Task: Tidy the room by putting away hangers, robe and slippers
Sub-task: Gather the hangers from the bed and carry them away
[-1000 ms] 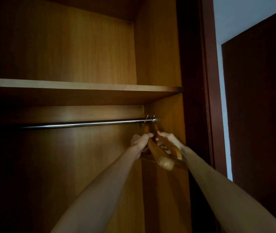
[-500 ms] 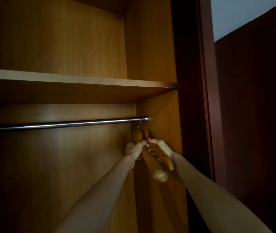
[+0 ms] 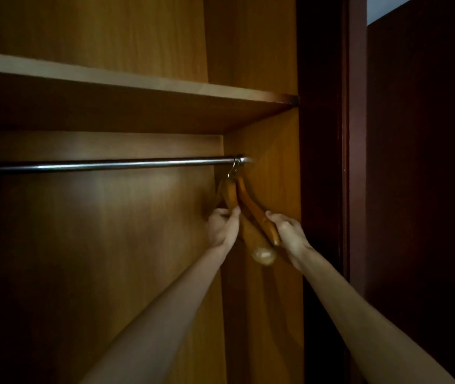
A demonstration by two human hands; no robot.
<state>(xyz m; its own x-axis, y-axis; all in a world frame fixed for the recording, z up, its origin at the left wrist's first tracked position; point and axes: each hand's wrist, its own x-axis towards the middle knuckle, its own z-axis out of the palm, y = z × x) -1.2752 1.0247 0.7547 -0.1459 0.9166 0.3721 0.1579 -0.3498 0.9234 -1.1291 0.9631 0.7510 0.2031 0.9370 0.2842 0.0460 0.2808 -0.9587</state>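
Hangers (image 3: 251, 217), two wooden ones, hang by their hooks at the 3 o'clock end of the rail (image 3: 110, 164) under the shelf (image 3: 137, 87), so that step looks nearly done; robe and slippers are out of sight, apparently still to do. Both arms reach up: left hand (image 3: 222, 225) grips one hanger, right hand (image 3: 287, 231) curls round the other.

Head camera looks up, close, into wardrobe (image 3: 137, 65).
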